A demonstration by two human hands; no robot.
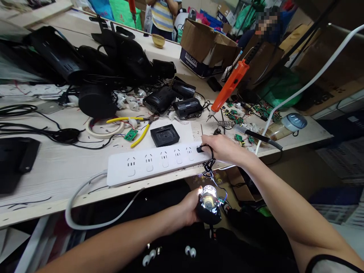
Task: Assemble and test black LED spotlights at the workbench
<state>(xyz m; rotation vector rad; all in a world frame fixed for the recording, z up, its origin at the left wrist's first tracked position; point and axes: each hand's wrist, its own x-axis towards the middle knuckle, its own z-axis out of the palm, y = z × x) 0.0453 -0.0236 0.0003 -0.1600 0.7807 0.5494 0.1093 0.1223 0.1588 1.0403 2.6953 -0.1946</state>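
Below the table edge, my left hand [190, 207] grips a small black projector lamp [209, 212]. Its clear top glows white, and thin wires run from it to a small green circuit board [220, 201]. My right hand [218, 147] is closed around a black plug [200, 149] at the right end of the white power strip [116, 170]. A bundled black cord [209, 165] hangs from that hand toward the lamp. Behind the strip lie a square black housing [165, 135] and yellow-handled pliers [141, 135].
Black housings [187, 108], a tape roll [91, 131] and cables crowd the left and middle. An orange electric screwdriver [230, 85] hangs at right, above circuit boards. A soldering iron [261, 138] and a clear jar [284, 127] lie at right. A person [162, 17] stands behind the table.
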